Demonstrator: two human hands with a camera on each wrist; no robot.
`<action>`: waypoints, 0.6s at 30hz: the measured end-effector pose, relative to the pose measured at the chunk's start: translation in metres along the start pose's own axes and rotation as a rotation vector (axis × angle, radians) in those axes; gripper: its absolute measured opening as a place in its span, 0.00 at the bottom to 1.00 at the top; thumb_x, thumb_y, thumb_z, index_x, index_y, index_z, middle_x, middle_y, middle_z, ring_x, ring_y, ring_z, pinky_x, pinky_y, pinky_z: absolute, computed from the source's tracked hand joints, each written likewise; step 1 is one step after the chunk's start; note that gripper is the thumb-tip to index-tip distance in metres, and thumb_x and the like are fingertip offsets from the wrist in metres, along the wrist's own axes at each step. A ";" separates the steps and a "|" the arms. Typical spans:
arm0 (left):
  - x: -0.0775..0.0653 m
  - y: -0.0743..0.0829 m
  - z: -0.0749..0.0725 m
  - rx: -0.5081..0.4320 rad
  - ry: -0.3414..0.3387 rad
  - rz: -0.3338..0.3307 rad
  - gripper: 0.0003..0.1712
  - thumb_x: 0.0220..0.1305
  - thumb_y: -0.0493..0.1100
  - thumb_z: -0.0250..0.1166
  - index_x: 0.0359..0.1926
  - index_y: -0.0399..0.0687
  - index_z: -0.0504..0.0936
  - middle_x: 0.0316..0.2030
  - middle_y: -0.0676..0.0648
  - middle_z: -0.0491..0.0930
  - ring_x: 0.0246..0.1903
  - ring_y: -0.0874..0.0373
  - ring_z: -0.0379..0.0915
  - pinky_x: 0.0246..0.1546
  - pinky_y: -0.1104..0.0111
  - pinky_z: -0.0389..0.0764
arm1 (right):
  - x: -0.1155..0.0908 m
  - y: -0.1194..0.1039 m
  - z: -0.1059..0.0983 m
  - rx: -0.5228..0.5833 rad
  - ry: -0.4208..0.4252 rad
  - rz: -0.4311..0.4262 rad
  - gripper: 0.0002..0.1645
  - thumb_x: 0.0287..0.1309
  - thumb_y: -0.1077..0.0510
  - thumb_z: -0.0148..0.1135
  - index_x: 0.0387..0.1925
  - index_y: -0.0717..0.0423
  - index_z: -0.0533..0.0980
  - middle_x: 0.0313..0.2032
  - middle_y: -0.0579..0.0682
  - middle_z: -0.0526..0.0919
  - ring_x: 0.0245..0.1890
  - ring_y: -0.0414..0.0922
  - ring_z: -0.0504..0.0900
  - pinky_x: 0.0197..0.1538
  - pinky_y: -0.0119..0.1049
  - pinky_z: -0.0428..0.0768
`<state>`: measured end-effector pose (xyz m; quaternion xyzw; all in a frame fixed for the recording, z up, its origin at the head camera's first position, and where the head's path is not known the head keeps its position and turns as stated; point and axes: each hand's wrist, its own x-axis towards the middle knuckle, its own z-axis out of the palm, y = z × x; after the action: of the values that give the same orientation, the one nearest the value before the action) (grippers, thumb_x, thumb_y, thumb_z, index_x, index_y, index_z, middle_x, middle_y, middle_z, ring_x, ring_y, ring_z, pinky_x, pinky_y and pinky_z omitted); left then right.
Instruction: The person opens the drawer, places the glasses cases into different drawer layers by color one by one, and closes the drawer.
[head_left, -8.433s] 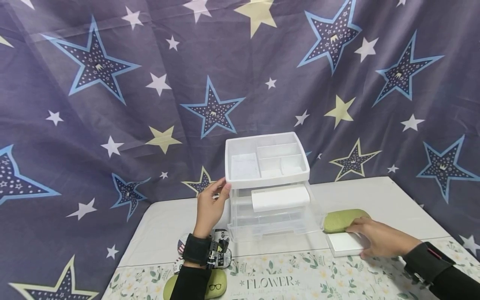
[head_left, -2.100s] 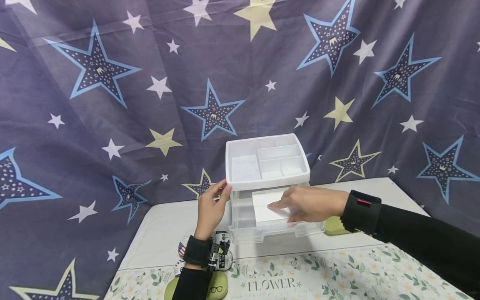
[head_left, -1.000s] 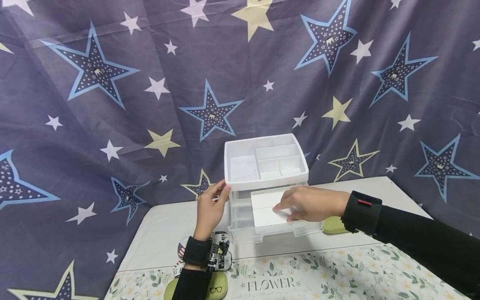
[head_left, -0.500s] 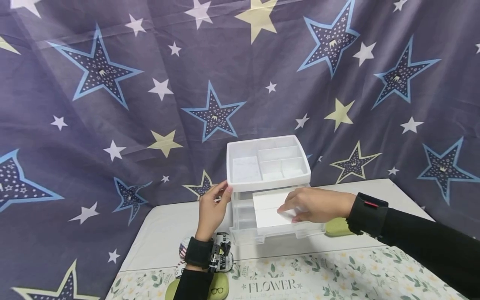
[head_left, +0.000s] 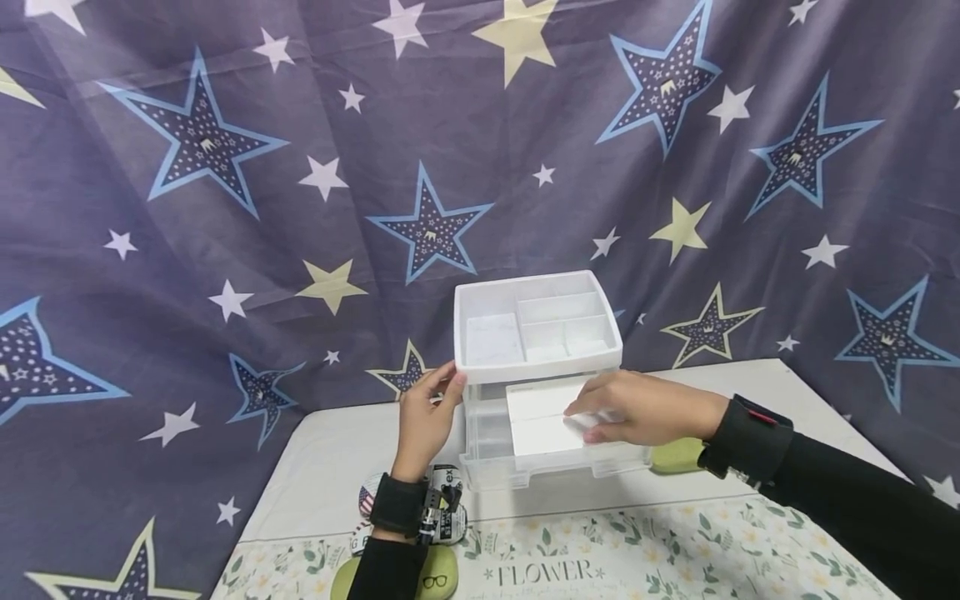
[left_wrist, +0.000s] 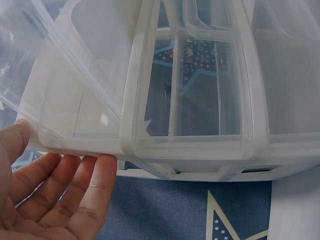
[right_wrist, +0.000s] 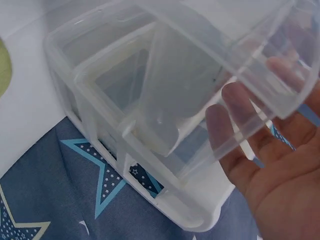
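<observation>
A clear plastic drawer organizer [head_left: 498, 475] with a white compartment tray [head_left: 536, 369] on top stands mid-table. My left hand [head_left: 426, 417] holds the tray's front left corner; in the left wrist view, the thumb is on one face and the other fingers [left_wrist: 97, 187] bend against the adjoining side. One drawer is pulled out. In it lie two flat white boxes, the front box [head_left: 542, 435] against the back box [head_left: 540, 394]. My right hand [head_left: 637, 408] hovers over the front box's right end, fingers loosely bent with nothing between them. The right wrist view shows its fingertips [right_wrist: 217, 120] through the clear drawer wall.
A green case [head_left: 678, 456] lies right of the organizer, partly behind the right forearm. Another green glasses case [head_left: 438, 575] and some printed black-and-white packs [head_left: 450, 521] sit beneath the left forearm. A star-patterned curtain [head_left: 375, 108] hangs behind the table.
The right hand has carried a white box from the table beside the green case into the drawer, released it, and shifted slightly right. The left hand has kept its hold on the corner.
</observation>
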<state>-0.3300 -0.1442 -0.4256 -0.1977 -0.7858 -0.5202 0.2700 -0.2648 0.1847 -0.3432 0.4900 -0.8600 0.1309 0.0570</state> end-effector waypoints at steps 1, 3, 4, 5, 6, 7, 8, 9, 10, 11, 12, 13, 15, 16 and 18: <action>0.000 0.000 -0.001 0.000 -0.001 -0.001 0.24 0.73 0.52 0.65 0.61 0.42 0.83 0.48 0.44 0.86 0.42 0.53 0.86 0.38 0.64 0.89 | -0.001 -0.001 0.000 -0.006 0.013 0.009 0.21 0.70 0.50 0.66 0.59 0.54 0.82 0.51 0.45 0.87 0.51 0.43 0.82 0.54 0.42 0.83; 0.000 0.000 -0.002 0.000 0.001 -0.004 0.25 0.73 0.53 0.65 0.62 0.42 0.83 0.48 0.44 0.85 0.42 0.52 0.86 0.39 0.63 0.89 | -0.003 -0.002 0.001 -0.017 0.036 0.027 0.21 0.71 0.49 0.65 0.59 0.53 0.82 0.52 0.45 0.86 0.52 0.43 0.82 0.54 0.43 0.83; 0.000 0.000 -0.002 -0.001 0.000 -0.004 0.25 0.73 0.53 0.65 0.62 0.42 0.82 0.48 0.44 0.85 0.42 0.52 0.86 0.39 0.62 0.89 | -0.005 -0.003 0.001 -0.023 0.047 0.033 0.21 0.71 0.48 0.64 0.59 0.53 0.82 0.52 0.45 0.85 0.52 0.43 0.82 0.55 0.43 0.83; 0.000 0.000 -0.002 -0.002 0.000 -0.005 0.25 0.73 0.53 0.64 0.62 0.42 0.83 0.48 0.44 0.85 0.43 0.52 0.86 0.39 0.62 0.89 | -0.006 -0.003 0.002 -0.026 0.059 0.037 0.21 0.71 0.48 0.64 0.59 0.53 0.82 0.52 0.45 0.85 0.52 0.43 0.81 0.55 0.43 0.83; 0.000 0.000 -0.002 -0.004 0.000 -0.006 0.25 0.73 0.53 0.64 0.61 0.42 0.83 0.48 0.44 0.85 0.43 0.52 0.86 0.39 0.63 0.89 | -0.008 -0.004 0.002 -0.029 0.072 0.037 0.21 0.71 0.48 0.64 0.59 0.53 0.82 0.53 0.44 0.85 0.53 0.43 0.81 0.55 0.42 0.83; 0.000 0.000 -0.001 -0.006 0.001 -0.007 0.25 0.73 0.53 0.64 0.61 0.42 0.83 0.48 0.44 0.86 0.43 0.52 0.86 0.39 0.63 0.89 | -0.008 -0.005 0.003 -0.037 0.088 0.037 0.21 0.71 0.48 0.65 0.59 0.53 0.82 0.53 0.44 0.85 0.53 0.43 0.81 0.55 0.42 0.83; 0.000 0.000 -0.001 -0.009 0.001 -0.007 0.25 0.73 0.53 0.64 0.61 0.42 0.83 0.48 0.43 0.86 0.43 0.52 0.86 0.39 0.64 0.89 | -0.009 -0.006 0.004 -0.050 0.107 0.032 0.20 0.71 0.48 0.65 0.58 0.53 0.82 0.53 0.44 0.84 0.53 0.43 0.81 0.56 0.42 0.83; 0.000 0.000 -0.001 -0.013 -0.001 -0.008 0.25 0.73 0.53 0.64 0.61 0.42 0.83 0.48 0.43 0.86 0.43 0.52 0.86 0.39 0.65 0.89 | -0.010 -0.007 0.005 -0.066 0.128 0.023 0.20 0.70 0.49 0.65 0.58 0.53 0.82 0.52 0.44 0.85 0.53 0.43 0.81 0.56 0.42 0.83; 0.000 0.000 -0.001 -0.016 -0.001 -0.009 0.25 0.73 0.53 0.64 0.61 0.41 0.83 0.48 0.43 0.86 0.43 0.52 0.86 0.39 0.66 0.89 | -0.011 -0.008 0.006 -0.084 0.152 0.009 0.20 0.70 0.49 0.66 0.57 0.53 0.82 0.52 0.44 0.85 0.53 0.43 0.81 0.56 0.43 0.83; 0.000 0.000 -0.001 -0.016 -0.002 -0.011 0.25 0.73 0.53 0.64 0.61 0.41 0.83 0.48 0.43 0.86 0.43 0.52 0.86 0.38 0.66 0.89 | -0.011 -0.010 0.008 -0.104 0.180 -0.007 0.20 0.69 0.50 0.67 0.57 0.53 0.83 0.51 0.44 0.85 0.52 0.43 0.81 0.55 0.43 0.83; 0.000 0.000 -0.001 -0.017 -0.002 -0.012 0.25 0.73 0.53 0.64 0.61 0.41 0.83 0.48 0.43 0.86 0.43 0.52 0.86 0.38 0.67 0.89 | -0.011 -0.011 0.009 -0.129 0.211 -0.026 0.19 0.68 0.50 0.68 0.56 0.54 0.83 0.50 0.44 0.85 0.51 0.43 0.81 0.54 0.43 0.83; 0.000 0.000 -0.001 -0.016 -0.001 -0.012 0.24 0.73 0.53 0.64 0.61 0.42 0.83 0.48 0.43 0.86 0.43 0.53 0.86 0.38 0.67 0.89 | -0.011 -0.013 0.011 -0.154 0.243 -0.043 0.19 0.67 0.51 0.69 0.55 0.54 0.83 0.49 0.44 0.85 0.50 0.44 0.82 0.53 0.43 0.83; 0.000 0.001 0.000 -0.015 0.003 -0.012 0.24 0.73 0.52 0.65 0.61 0.42 0.83 0.48 0.44 0.86 0.43 0.53 0.86 0.38 0.67 0.89 | -0.011 -0.017 0.015 -0.192 0.306 -0.072 0.18 0.65 0.52 0.70 0.54 0.54 0.84 0.46 0.45 0.86 0.47 0.43 0.81 0.50 0.41 0.82; 0.000 0.001 0.000 -0.014 0.005 -0.013 0.24 0.73 0.52 0.65 0.61 0.42 0.83 0.47 0.44 0.86 0.42 0.53 0.86 0.38 0.67 0.89 | -0.010 -0.020 0.016 -0.208 0.337 -0.082 0.18 0.64 0.53 0.71 0.53 0.54 0.84 0.45 0.45 0.85 0.46 0.43 0.81 0.49 0.41 0.82; 0.000 0.001 0.000 -0.015 0.004 -0.015 0.24 0.73 0.52 0.65 0.61 0.42 0.83 0.47 0.44 0.86 0.43 0.53 0.86 0.38 0.67 0.89 | -0.010 -0.025 0.020 -0.240 0.389 -0.089 0.18 0.63 0.53 0.72 0.53 0.54 0.84 0.43 0.44 0.85 0.44 0.42 0.80 0.46 0.39 0.81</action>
<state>-0.3289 -0.1439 -0.4250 -0.1930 -0.7828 -0.5284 0.2661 -0.2376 0.1754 -0.3602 0.4825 -0.8198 0.1172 0.2853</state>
